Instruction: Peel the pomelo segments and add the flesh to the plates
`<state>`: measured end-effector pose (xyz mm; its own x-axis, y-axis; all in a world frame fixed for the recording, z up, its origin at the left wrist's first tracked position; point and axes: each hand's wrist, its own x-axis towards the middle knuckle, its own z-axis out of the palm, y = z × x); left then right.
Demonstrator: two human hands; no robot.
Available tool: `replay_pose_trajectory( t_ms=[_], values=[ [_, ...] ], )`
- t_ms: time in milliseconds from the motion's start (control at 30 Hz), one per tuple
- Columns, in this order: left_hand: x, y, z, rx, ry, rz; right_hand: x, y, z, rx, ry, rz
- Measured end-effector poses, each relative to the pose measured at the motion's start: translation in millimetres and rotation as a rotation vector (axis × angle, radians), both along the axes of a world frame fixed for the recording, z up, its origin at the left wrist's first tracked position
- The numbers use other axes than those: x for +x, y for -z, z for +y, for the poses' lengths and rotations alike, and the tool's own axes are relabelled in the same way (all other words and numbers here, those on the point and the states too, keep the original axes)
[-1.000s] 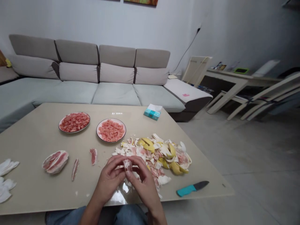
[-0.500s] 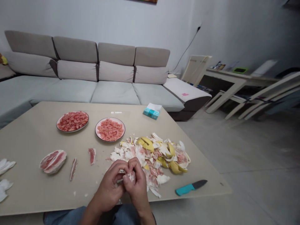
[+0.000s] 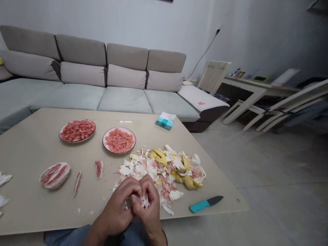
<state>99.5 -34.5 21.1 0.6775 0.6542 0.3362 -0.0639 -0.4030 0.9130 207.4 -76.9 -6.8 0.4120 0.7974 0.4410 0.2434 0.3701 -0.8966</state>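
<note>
My left hand (image 3: 120,206) and my right hand (image 3: 150,205) are pressed together at the table's near edge, both closed on a small pomelo segment (image 3: 144,201) with white membrane showing between the fingers. Just beyond them lies a pile of yellow peel and white pith (image 3: 166,167). A larger unpeeled pomelo piece (image 3: 54,175) and two thin slivers (image 3: 98,169) (image 3: 77,183) lie to the left. Two plates of pink pomelo flesh (image 3: 119,140) (image 3: 77,130) stand further back.
A knife with a teal handle (image 3: 205,204) lies near the beige table's (image 3: 38,147) right front corner. A teal tissue pack (image 3: 165,121) sits at the far edge. White tissues (image 3: 3,179) lie at the left. A grey sofa (image 3: 102,85) stands behind.
Both hands have drawn back towards me and closed more tightly round the segment. The view has shifted slightly down and right.
</note>
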Motion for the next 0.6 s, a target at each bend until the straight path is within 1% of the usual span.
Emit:
replay_pose_trajectory(
  t_ms=[433,600],
  values=[
    [-2.4,1.1,-2.1,-0.01,0.026,-0.011,-2.1,4.2,0.1,0.006,0.004,-0.011],
    [-1.8,0.9,-2.4,-0.01,0.032,-0.012,-3.0,4.4,1.6,-0.003,0.001,0.014]
  ],
)
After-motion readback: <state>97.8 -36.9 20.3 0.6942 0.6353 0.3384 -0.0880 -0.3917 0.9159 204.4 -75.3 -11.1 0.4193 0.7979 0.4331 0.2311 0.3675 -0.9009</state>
